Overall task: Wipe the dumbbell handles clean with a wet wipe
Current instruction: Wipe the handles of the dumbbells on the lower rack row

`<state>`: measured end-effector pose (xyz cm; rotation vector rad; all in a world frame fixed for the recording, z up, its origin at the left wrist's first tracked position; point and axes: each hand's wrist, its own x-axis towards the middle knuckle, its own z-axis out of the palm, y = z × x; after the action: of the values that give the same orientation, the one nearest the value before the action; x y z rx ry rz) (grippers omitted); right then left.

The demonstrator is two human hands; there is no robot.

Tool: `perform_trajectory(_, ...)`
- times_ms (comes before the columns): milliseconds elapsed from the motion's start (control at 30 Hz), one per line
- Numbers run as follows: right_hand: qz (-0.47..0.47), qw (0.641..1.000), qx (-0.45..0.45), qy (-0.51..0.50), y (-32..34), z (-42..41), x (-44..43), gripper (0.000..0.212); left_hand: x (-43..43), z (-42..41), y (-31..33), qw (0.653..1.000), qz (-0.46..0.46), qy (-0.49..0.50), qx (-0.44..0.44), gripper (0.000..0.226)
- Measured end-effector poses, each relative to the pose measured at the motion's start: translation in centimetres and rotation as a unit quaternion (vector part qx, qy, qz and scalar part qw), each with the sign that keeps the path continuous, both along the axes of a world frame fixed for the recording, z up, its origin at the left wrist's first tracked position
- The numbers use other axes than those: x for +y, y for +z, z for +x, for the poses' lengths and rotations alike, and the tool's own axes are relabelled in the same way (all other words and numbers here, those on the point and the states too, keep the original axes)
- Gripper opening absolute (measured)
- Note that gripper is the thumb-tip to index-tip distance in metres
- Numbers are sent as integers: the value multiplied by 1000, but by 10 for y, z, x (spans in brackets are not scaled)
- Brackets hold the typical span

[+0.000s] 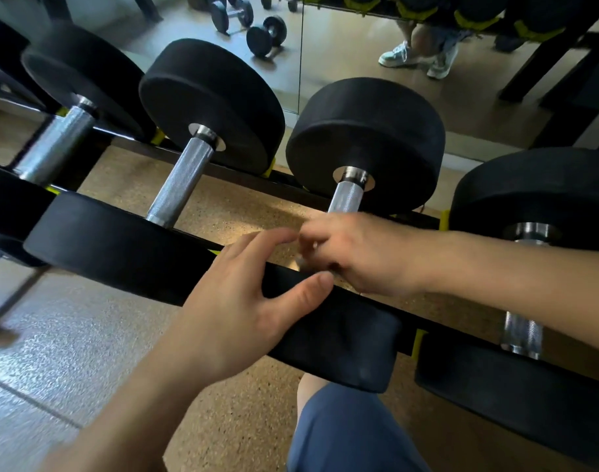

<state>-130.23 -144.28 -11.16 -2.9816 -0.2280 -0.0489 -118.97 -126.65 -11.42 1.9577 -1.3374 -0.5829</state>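
The dumbbells lie side by side across a black rack point(277, 183), with only narrow slots between their heads but wide gaps between the bars, where the floor shows through. The right hand point(356, 253) reaches in from the right and curls its fingers over the handle point(348, 197) of the third dumbbell, covering its lower half. It is blurred, and I can't make out a wipe under it. The left hand point(243, 301) is relaxed and open, with its thumb lying along the top edge of that dumbbell's near head point(342, 349) and its fingertips close to the right hand's.

The heads are thick matte black rubber discs with rounded rims. The bars are chrome, cross-hatched for grip, with smooth collars where they meet the far head point(366, 137). The neighbouring bar point(182, 182) on the left is bare.

Under the rack is speckled, cork-coloured flooring point(243, 206). Behind it stands a wall mirror point(359, 46), which reflects pale trainers and loose dumbbells. A knee in blue fabric point(352, 434) sits below the near head.
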Motion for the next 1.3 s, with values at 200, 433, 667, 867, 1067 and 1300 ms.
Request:
perform_trajectory(200, -34, 987, -103, -117, 5, 15, -18, 6, -47, 26, 21, 987, 71, -67, 125, 49)
perform_trajectory(433, 15, 938, -157, -308, 2, 7, -9, 18, -107, 24, 18, 988, 101, -78, -89, 34)
perform_trajectory(667, 110, 888, -115, -432, 14, -21, -16, 37, -152, 28, 13, 993, 58, -34, -94, 40)
perform_trajectory(867, 134, 873, -121, -452, 15, -25, -22, 30, -142, 9, 23, 897, -65, -129, -418, 25)
perform_trajectory(1067, 152, 878, -126, -436, 11, -31, -25, 18, -143, 14, 23, 882, -69, -176, -431, 21)
perform_trajectory(1300, 117, 885, -75, -444, 13, -26, -19, 14, -141, 24, 25, 847, -55, -246, -468, 37)
